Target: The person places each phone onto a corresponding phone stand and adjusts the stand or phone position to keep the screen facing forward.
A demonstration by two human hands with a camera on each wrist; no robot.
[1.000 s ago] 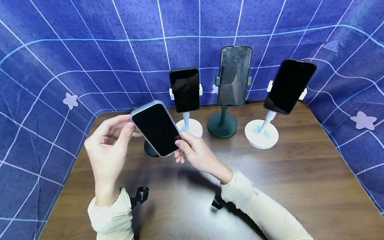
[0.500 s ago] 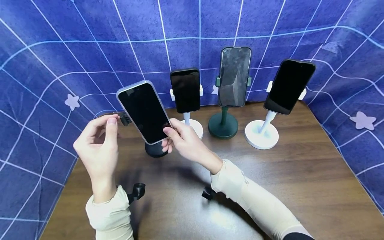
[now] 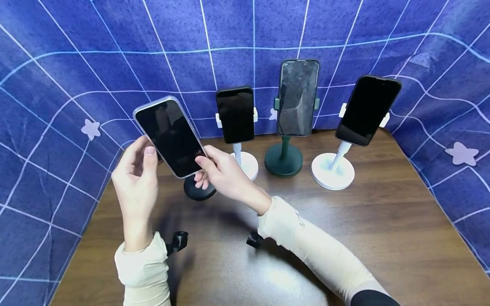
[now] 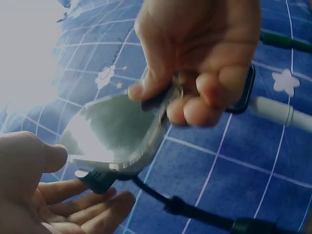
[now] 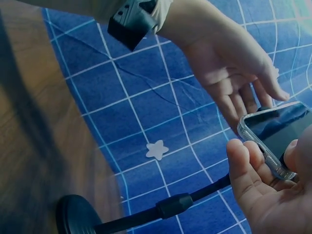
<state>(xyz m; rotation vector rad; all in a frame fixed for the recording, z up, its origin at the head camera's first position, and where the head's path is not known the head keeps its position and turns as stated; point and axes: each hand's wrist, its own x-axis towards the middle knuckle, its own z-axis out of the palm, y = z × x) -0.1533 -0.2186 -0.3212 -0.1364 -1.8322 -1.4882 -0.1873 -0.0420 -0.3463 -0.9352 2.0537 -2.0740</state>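
Observation:
My right hand (image 3: 226,172) pinches the lower end of a smartphone (image 3: 170,136) in a clear case, thumb on the dark screen. The phone is tilted above a black phone stand (image 3: 199,189), largely hidden behind it. In the left wrist view, the stand's clamp (image 4: 97,180) sits at the phone's lower edge; whether they touch is unclear. My left hand (image 3: 138,187) is beside the phone's left edge. Its thumb is extended near the case, and its loosely bent fingers (image 4: 87,204) reach under the clamp.
Behind stand a white stand (image 3: 249,166) with a phone (image 3: 235,114), a green stand (image 3: 284,159) with a phone (image 3: 298,97), and another white stand (image 3: 333,171) with a tilted phone (image 3: 368,110). A blue grid-patterned cloth (image 3: 153,34) hangs around the wooden table (image 3: 363,233).
My right hand has carried the phone left and upward, over the black stand. My left hand moved left, away from the phone, then came back right to its edge.

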